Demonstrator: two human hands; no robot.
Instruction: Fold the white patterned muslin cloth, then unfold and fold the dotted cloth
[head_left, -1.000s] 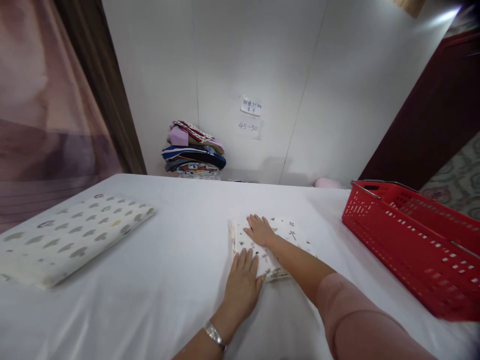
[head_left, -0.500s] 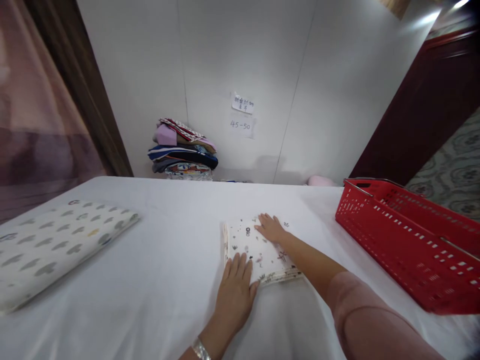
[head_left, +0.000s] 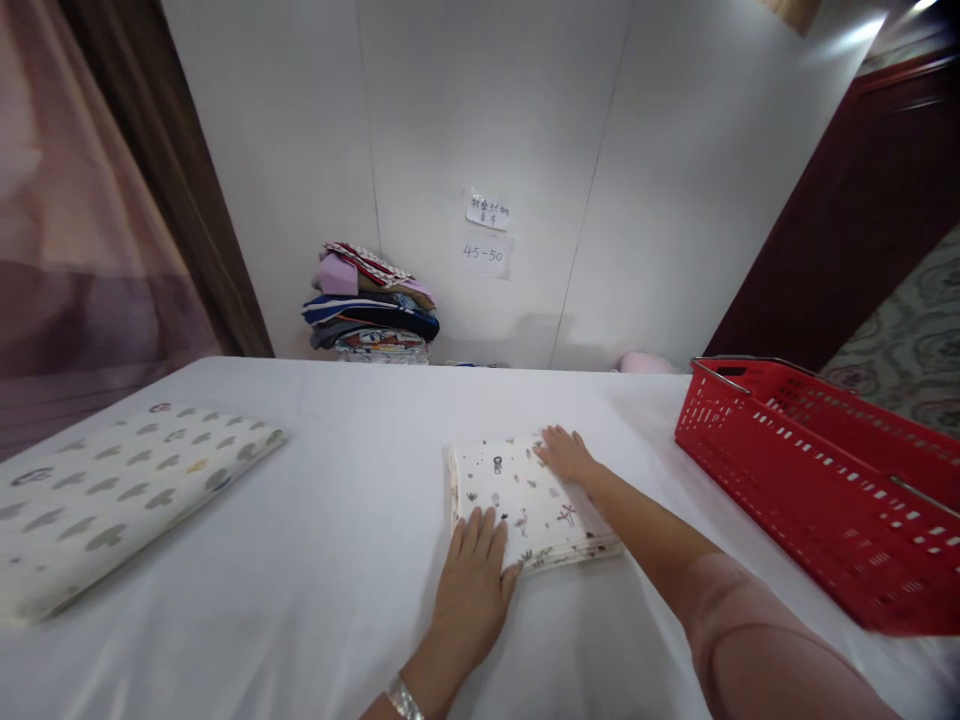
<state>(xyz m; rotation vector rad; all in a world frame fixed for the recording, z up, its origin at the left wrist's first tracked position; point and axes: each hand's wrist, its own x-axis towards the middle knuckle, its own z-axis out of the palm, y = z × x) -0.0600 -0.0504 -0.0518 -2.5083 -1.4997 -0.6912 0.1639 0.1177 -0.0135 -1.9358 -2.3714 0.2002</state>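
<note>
A folded white cloth (head_left: 517, 490) printed with small plants and a flamingo lies in front of me, its layers showing along the near and left edges. My left hand (head_left: 474, 575) rests flat on its near left corner, fingers stretched out. At the far right corner, my right hand (head_left: 564, 455) presses on the cloth with its fingers spread. The right forearm passes over the cloth's right edge and hides part of it.
A larger folded cloth with grey-green shapes (head_left: 135, 480) lies at the left on the white-covered table (head_left: 330, 540). A red plastic basket (head_left: 810, 500) stands at the right. Behind the table, a pile of folded fabrics (head_left: 371, 305) sits by the wall bearing paper notes (head_left: 487, 255).
My right hand has slid a little to the right along the cloth, and more of the print shows. The left hand stays on its corner. The view has shifted slightly.
</note>
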